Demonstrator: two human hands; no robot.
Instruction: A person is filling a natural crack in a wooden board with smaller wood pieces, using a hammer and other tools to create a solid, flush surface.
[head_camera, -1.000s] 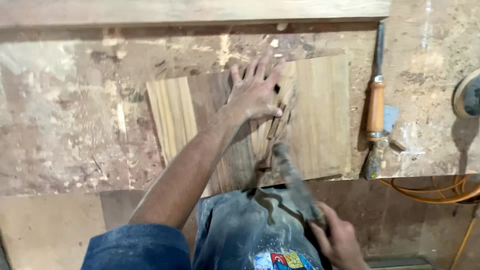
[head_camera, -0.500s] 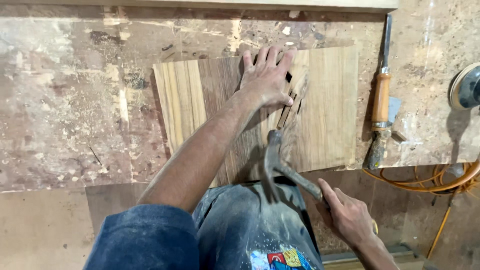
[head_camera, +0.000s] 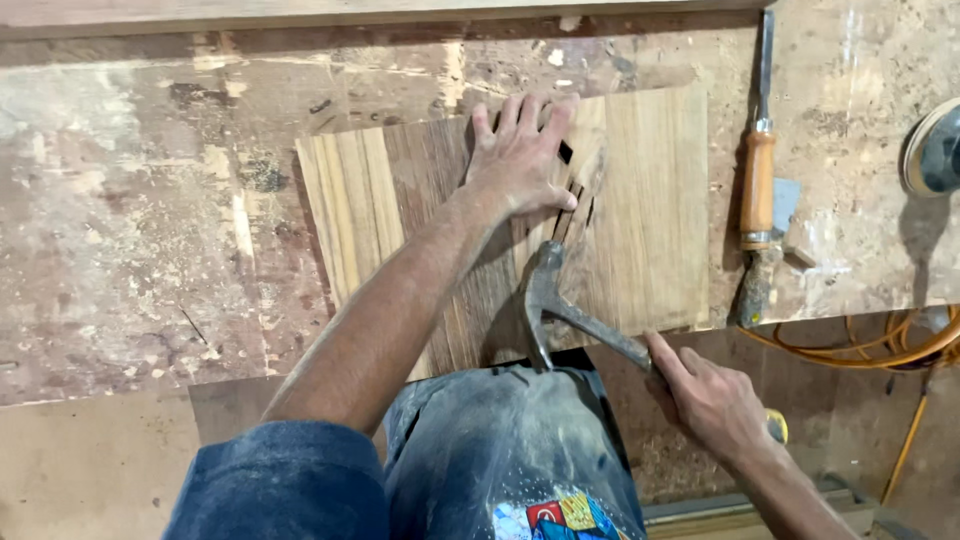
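No packages, signs or screens showed. A small colourful printed patch (head_camera: 562, 515) sat on dusty trousers (head_camera: 500, 450), bottom centre

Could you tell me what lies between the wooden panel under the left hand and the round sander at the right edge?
In the head view, a chisel with an orange-brown handle lies on the workbench between the panel and the sander.

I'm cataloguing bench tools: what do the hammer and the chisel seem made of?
Hammer in the right hand: dull grey head and shaft, probably bare steel. Chisel lying right of the striped wooden panel: orange-brown glossy handle, likely varnished wood, and a narrow grey metal blade.
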